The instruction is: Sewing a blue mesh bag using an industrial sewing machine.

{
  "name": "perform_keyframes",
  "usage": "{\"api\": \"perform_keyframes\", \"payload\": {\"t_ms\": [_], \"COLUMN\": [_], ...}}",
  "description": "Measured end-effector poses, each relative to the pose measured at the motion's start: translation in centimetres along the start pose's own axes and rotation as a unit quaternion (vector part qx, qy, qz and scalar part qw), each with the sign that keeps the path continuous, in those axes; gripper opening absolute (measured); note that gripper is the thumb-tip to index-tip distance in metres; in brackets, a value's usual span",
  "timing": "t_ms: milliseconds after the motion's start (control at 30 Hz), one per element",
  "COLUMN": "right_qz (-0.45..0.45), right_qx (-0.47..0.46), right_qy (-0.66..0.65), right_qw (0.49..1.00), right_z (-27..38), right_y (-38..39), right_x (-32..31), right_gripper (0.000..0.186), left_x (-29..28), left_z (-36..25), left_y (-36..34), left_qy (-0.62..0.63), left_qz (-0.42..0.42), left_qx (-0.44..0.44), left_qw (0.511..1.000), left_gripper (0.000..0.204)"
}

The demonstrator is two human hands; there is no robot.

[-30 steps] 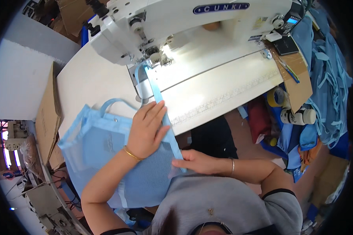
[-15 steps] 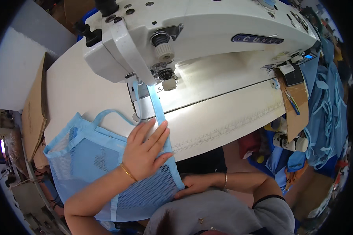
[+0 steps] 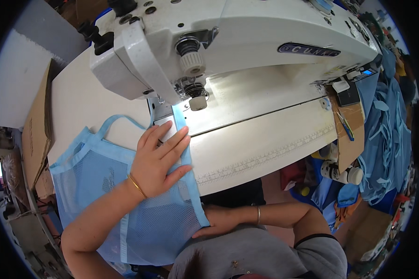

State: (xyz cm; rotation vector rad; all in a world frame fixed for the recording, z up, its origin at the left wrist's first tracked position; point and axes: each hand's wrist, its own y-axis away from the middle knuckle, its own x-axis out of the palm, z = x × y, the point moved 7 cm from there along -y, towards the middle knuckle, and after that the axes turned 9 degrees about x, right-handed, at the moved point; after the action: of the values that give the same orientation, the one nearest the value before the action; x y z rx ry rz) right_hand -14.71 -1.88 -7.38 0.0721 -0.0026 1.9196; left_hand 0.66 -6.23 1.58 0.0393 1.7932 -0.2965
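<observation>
Blue mesh bag (image 3: pixel 153 228), lower left of frame: likely light and floppy, probably best held by its edge band (image 3: pixel 194 195). Left hand (image 3: pixel 159 160) spread flat across it; right hand (image 3: pixel 219 220) pinching its lower end.

Your sewing machine (image 3: pixel 246 37) stands across the far side of the tabletop (image 3: pixel 260 132). Before it, to your left, lies the bag (image 3: pixel 91 179), its edging band (image 3: pixel 194 190) running from beneath the machine's head toward you. Of your hands, the left hand (image 3: pixel 158 162) lies on the bag, the right hand (image 3: pixel 222 221) at the band's near end. Right: a hand tool (image 3: pixel 345 126) on a cardboard piece (image 3: pixel 353 153), a bottle (image 3: pixel 334 172) nearer you, a cloth heap (image 3: pixel 384 135) beyond.
</observation>
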Motion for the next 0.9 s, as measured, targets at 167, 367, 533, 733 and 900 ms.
{"api": "perform_keyframes", "payload": {"t_ms": [167, 367, 533, 733, 900], "right_qz": [0.055, 0.026, -0.040, -0.113, -0.145], "right_qx": [0.039, 0.030, -0.019, -0.058, -0.162], "right_qy": [-0.184, -0.287, -0.219, 0.139, 0.217], "right_qw": [0.981, 0.957, 0.975, 0.982, 0.952], "right_z": [0.3, 1.0, 1.3, 2.4, 5.0], "right_y": [-0.7, -1.7, -2.9, -1.4, -0.1], "right_x": [0.3, -0.6, -0.3, -1.2, -1.8], "right_gripper": [0.035, 0.030, 0.030, 0.032, 0.032], "left_x": [-0.2, -0.3, -1.2, -0.4, -0.9], "left_z": [1.4, 2.9, 3.1, 1.7, -1.4], "left_y": [-0.6, -2.1, -2.0, -1.2, 1.5], "left_qy": [-0.002, 0.000, -0.030, -0.053, -0.003], "left_qz": [0.002, -0.014, -0.049, 0.020, 0.016], "left_qx": [0.006, 0.040, 0.073, -0.009, -0.022], "left_qw": [1.000, 0.999, 0.996, 0.998, 1.000], "left_gripper": [0.052, 0.052, 0.052, 0.050, 0.050]}}
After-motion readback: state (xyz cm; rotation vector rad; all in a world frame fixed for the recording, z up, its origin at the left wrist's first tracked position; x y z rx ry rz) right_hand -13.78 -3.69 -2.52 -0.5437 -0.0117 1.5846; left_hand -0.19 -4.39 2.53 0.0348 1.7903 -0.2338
